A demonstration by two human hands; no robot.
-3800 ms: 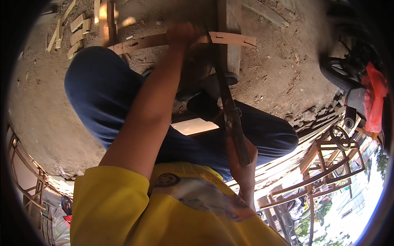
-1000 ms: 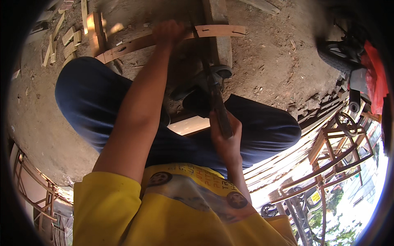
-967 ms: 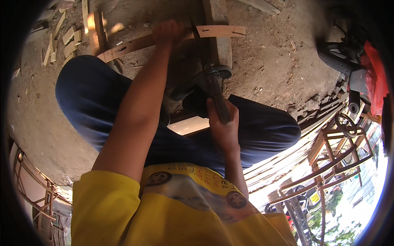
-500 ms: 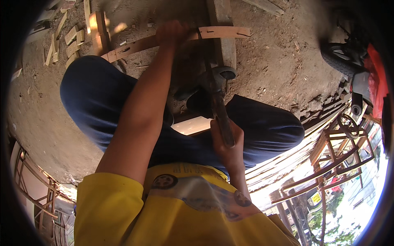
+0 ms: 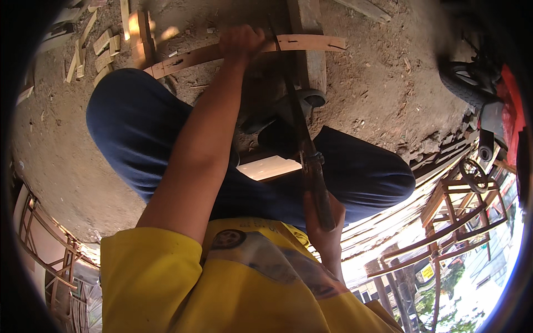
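Note:
A curved wooden strip (image 5: 311, 43) lies across a thick wooden beam (image 5: 314, 72) on the ground ahead of me. My left hand (image 5: 242, 43) is closed around the strip, left of the beam. In my right hand (image 5: 323, 217) is the handle of a saw (image 5: 300, 119), close to my lap. Its long narrow blade, seen almost edge-on, runs away from me and crosses the strip just right of my left hand. Whether the teeth have cut into the wood is too small to tell.
My bent legs in dark trousers (image 5: 141, 130) frame the work, with dark footwear (image 5: 312, 99) beside the beam. Wood offcuts (image 5: 103, 51) lie at the far left. A motorbike wheel (image 5: 463, 83) stands at the right, above wooden frames (image 5: 458, 222).
My right hand has drawn the saw back toward my body and slightly right. The left hand still holds the strip, which sits in nearly the same place.

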